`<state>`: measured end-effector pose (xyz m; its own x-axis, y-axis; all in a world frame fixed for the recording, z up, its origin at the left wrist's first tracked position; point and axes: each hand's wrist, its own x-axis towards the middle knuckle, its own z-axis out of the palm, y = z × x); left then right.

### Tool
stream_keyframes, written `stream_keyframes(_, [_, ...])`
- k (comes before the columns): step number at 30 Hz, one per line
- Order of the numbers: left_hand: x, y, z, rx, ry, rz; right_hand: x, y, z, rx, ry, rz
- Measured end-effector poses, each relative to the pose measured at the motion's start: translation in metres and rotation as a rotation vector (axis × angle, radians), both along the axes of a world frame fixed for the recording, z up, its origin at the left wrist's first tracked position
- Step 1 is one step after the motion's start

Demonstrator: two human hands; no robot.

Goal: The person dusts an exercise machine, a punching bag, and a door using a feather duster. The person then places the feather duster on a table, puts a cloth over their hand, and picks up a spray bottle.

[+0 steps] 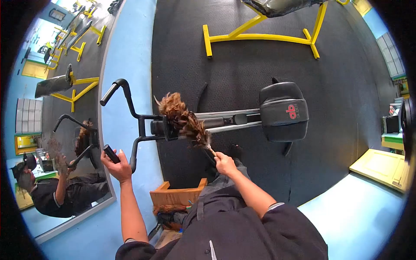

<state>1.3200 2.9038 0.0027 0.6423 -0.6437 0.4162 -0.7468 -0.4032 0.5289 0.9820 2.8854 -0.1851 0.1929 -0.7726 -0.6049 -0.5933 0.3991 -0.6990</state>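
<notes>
My right hand [225, 164] is closed around the thin handle of a brown feather duster [190, 125]. The duster's feathers lie over the front part of an ab glider exercise machine [236, 119], close to the base of its handlebars. With my left hand [117, 165] I grip the near black handlebar [111, 153] by its end. The far handlebar [116, 92] curves up with nothing on it. At the rail's other end sits the machine's black padded seat [284, 112] with red lettering. The feathers hide part of the frame beneath them.
A large wall mirror [86, 143] on the left reflects a person and gym equipment. A yellow-framed bench [260, 37] stands beyond the machine on black rubber flooring [346, 86]. Near my legs is a wooden box [177, 196]. A yellow cabinet door [379, 169] is at right.
</notes>
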Motion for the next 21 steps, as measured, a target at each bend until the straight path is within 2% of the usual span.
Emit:
stream_keyframes(2, [0.005, 0.0, -0.003, -0.044, 0.037, -0.017, -0.004, -0.007, -0.005, 0.023, 0.033, -0.025])
stream_keyframes(6, [0.0, -0.002, 0.002, 0.001, 0.07, 0.004, -0.074, -0.016, -0.066, 0.202, 0.378, -0.192])
stream_keyframes(8, [0.0, -0.002, 0.001, -0.024, -0.115, -0.041, -0.111, -0.019, -0.094, 0.189, 0.519, -0.264])
stream_keyframes(9, [-0.002, -0.002, 0.004, -0.018, -0.117, -0.038, -0.112, -0.022, -0.096, 0.193, 0.518, -0.259])
stream_keyframes(11, [-0.008, -0.005, 0.012, 0.096, -0.583, -0.138, -0.119, -0.03, -0.099, 0.217, 0.433, -0.059])
stream_keyframes(12, [-0.015, -0.004, 0.016, 0.202, -0.63, -0.128, -0.092, -0.023, -0.068, -0.028, 0.209, -0.081])
stream_keyframes(13, [-0.016, -0.003, 0.015, 0.198, -0.624, -0.144, -0.075, -0.019, -0.06, -0.04, 0.04, -0.103])
stream_keyframes(14, [-0.018, -0.004, 0.013, 0.194, -0.617, -0.161, -0.059, -0.032, -0.011, 0.047, 0.035, 0.009])
stream_keyframes(15, [-0.024, -0.01, 0.016, 0.196, -0.612, -0.161, -0.053, -0.037, -0.006, 0.05, -0.038, 0.112])
stream_keyframes(16, [-0.03, -0.017, 0.022, 0.238, -0.636, -0.118, -0.051, -0.044, -0.003, 0.056, 0.045, 0.174])
stream_keyframes(19, [-0.038, -0.027, 0.024, 0.311, -0.682, -0.027, -0.079, -0.054, -0.044, 0.062, 0.226, 0.072])
stream_keyframes(21, [-0.039, -0.031, 0.021, 0.346, -0.7, 0.024, -0.12, -0.068, -0.052, 0.192, 0.365, -0.017])
